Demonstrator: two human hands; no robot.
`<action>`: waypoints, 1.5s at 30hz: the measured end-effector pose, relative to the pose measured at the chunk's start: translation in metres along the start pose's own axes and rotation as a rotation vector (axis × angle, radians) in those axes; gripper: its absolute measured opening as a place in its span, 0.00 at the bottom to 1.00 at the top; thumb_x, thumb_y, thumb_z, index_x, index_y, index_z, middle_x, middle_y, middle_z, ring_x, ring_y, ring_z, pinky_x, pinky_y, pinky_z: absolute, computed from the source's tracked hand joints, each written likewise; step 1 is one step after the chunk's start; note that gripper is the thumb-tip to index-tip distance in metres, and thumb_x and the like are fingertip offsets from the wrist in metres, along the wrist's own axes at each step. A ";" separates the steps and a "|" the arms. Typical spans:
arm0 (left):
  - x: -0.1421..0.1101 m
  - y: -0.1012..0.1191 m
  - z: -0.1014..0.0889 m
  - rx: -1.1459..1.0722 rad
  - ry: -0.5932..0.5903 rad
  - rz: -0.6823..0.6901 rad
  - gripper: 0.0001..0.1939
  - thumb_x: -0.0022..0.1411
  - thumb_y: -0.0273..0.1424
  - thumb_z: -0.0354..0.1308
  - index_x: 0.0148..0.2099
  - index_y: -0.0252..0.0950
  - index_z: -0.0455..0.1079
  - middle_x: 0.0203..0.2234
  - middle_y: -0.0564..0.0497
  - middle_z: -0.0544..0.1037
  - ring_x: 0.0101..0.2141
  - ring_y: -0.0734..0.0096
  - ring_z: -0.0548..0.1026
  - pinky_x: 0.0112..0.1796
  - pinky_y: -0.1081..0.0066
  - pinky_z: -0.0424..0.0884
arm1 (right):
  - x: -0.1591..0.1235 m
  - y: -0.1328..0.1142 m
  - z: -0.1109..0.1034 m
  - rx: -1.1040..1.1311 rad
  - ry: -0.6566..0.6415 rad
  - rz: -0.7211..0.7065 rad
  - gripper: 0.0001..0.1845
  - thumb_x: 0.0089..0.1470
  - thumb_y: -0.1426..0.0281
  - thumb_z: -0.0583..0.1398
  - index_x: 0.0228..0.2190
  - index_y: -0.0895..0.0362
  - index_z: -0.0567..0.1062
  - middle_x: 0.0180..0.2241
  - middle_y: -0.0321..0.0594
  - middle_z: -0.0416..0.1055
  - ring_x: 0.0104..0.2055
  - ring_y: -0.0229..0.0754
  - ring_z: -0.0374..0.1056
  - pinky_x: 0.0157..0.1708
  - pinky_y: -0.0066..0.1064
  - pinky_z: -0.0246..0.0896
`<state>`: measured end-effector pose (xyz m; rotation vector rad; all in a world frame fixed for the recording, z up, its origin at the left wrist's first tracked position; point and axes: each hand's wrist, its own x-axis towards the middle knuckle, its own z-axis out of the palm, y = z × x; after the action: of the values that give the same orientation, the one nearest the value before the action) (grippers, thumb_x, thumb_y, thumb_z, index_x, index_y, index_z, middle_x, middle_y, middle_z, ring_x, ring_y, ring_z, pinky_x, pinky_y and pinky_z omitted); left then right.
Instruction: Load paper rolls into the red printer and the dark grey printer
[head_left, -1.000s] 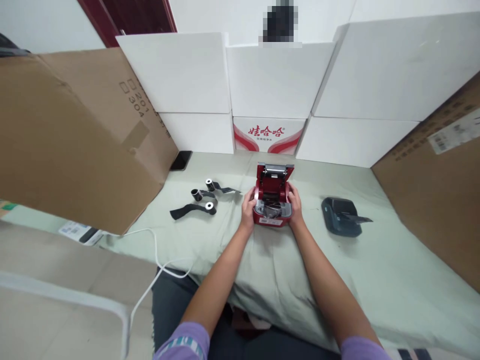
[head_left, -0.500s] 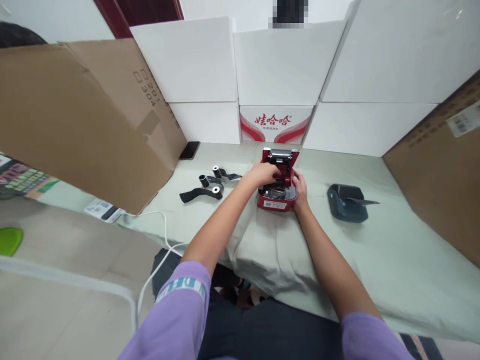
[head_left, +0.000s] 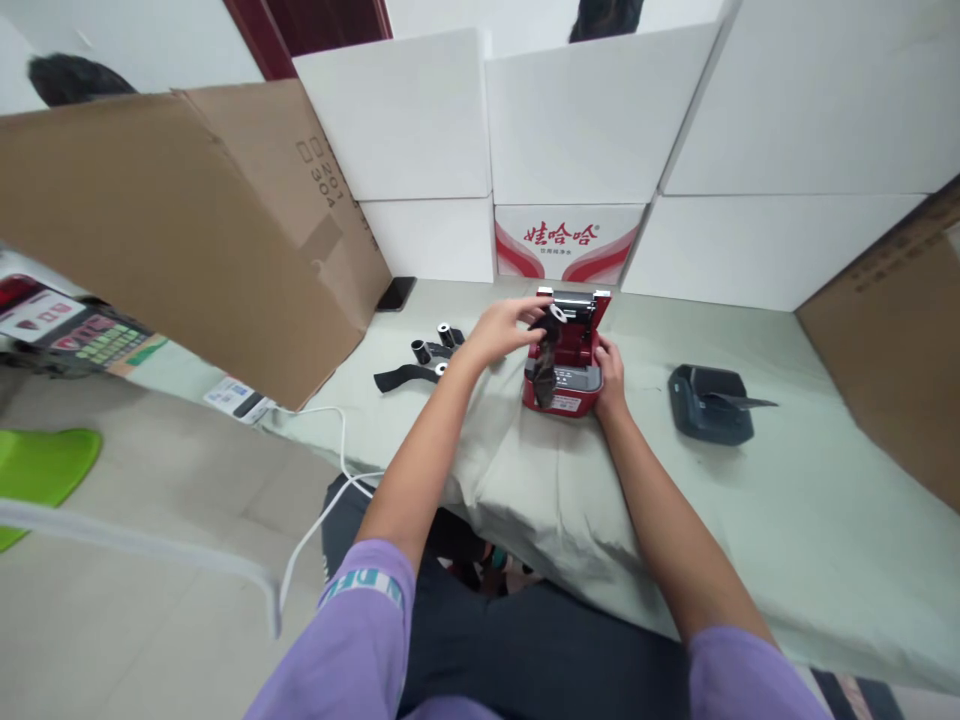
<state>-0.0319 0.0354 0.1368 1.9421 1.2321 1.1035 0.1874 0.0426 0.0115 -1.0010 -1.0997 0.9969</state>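
A small red printer stands on the cloth in front of me with its lid raised. My left hand pinches a black roll with a white core, held up over the printer's front left; its loose tail hangs down before the casing. My right hand is wrapped round the right side of the printer; some of its fingers are hidden behind it. Left of the printer lie several similar black rolls, among them a flat-lying one with a long tail and an upright one.
On the right sits a dark printer with a strip sticking out. A black phone lies by the brown carton at left. White boxes wall off the back; another carton stands right. A white cable hangs over the table edge.
My left hand has lifted out of the printer with the black roll in its fingers, and the printer's inside now shows. My right hand still holds the printer's side. The view has shifted slightly.
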 end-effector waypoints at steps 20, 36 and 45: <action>0.014 -0.092 -0.060 0.842 0.075 -0.687 0.23 0.58 0.39 0.65 0.56 0.47 0.77 0.51 0.46 0.82 0.56 0.51 0.75 0.62 0.51 0.55 | 0.003 0.004 0.000 0.077 0.032 -0.043 0.24 0.52 0.53 0.62 0.47 0.53 0.75 0.52 0.43 0.75 0.57 0.52 0.69 0.63 0.50 0.59; -0.033 -0.097 -0.087 0.735 0.235 -0.657 0.17 0.57 0.35 0.65 0.50 0.44 0.79 0.49 0.49 0.83 0.53 0.57 0.78 0.55 0.59 0.67 | 0.005 0.008 0.000 0.091 0.038 -0.042 0.24 0.52 0.53 0.61 0.46 0.53 0.74 0.50 0.41 0.76 0.56 0.51 0.70 0.62 0.50 0.60; -0.015 -0.083 -0.071 -0.204 0.553 -0.200 0.25 0.56 0.42 0.65 0.54 0.36 0.77 0.48 0.43 0.82 0.46 0.60 0.81 0.47 0.65 0.76 | 0.004 0.007 0.000 0.099 0.034 -0.035 0.24 0.51 0.53 0.61 0.46 0.53 0.74 0.50 0.42 0.76 0.55 0.51 0.70 0.62 0.50 0.60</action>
<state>-0.1334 0.0582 0.1000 1.3676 1.4840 1.6474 0.1867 0.0486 0.0055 -0.9126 -1.0263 0.9930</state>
